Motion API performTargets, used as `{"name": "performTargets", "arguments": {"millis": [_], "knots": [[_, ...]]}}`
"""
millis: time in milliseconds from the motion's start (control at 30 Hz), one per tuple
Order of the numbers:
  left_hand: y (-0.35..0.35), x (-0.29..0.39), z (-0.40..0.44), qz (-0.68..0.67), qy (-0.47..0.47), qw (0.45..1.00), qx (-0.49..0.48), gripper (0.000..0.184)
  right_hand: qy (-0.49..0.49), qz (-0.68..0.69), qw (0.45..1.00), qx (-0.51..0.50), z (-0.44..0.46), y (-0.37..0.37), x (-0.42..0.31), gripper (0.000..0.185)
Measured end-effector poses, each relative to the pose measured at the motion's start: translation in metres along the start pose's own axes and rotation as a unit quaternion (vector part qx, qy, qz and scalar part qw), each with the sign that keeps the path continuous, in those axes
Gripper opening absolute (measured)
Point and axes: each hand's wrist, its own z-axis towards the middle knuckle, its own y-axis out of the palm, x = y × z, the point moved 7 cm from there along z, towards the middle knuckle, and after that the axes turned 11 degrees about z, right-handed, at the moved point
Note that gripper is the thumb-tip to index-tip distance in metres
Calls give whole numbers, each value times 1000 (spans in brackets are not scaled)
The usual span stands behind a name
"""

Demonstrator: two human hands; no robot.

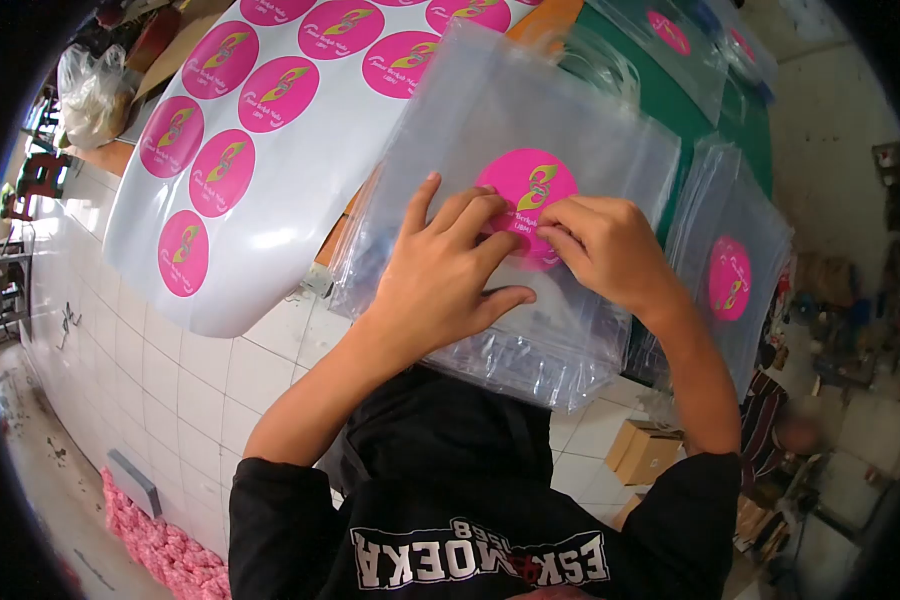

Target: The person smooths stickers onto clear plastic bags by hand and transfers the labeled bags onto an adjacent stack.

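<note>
A round pink sticker with a green and yellow leaf design lies on the top clear plastic bag of a stack in front of me. My left hand rests on the bag with its fingers spread, some fingertips touching the sticker's left edge. My right hand pinches at the sticker's lower right edge with thumb and forefinger together. To the left hangs a white sheet carrying several more pink stickers.
At the right, another pile of clear bags bears a pink sticker. Beneath the bags shows a green surface. Cardboard boxes stand on the tiled floor. A person in a striped top is at the lower right.
</note>
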Motion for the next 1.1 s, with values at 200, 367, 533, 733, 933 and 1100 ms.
{"name": "performTargets", "arguments": {"millis": [200,367,533,733,933,1100], "knots": [[0,0,-1,1,-1,1000,3,47,-131,-186,974,-6,-13,11,-16,17],[1,0,-2,7,1,1000,-2,48,-186,-274,943,-12,-19,20,-25,18],[2,0,1,9,-5,1000,-6,53,-222,-307,925,-20,-25,27,-30,17],[2,0,1,20,-2,1000,-1,54,-199,-201,959,-10,-29,13,-26,14],[2,0,0,11,-3,1000,-2,54,-147,-195,969,45,-23,10,-17,15],[2,0,0,11,-5,1000,-1,53,-175,-290,941,2,-26,26,-27,19]]}}
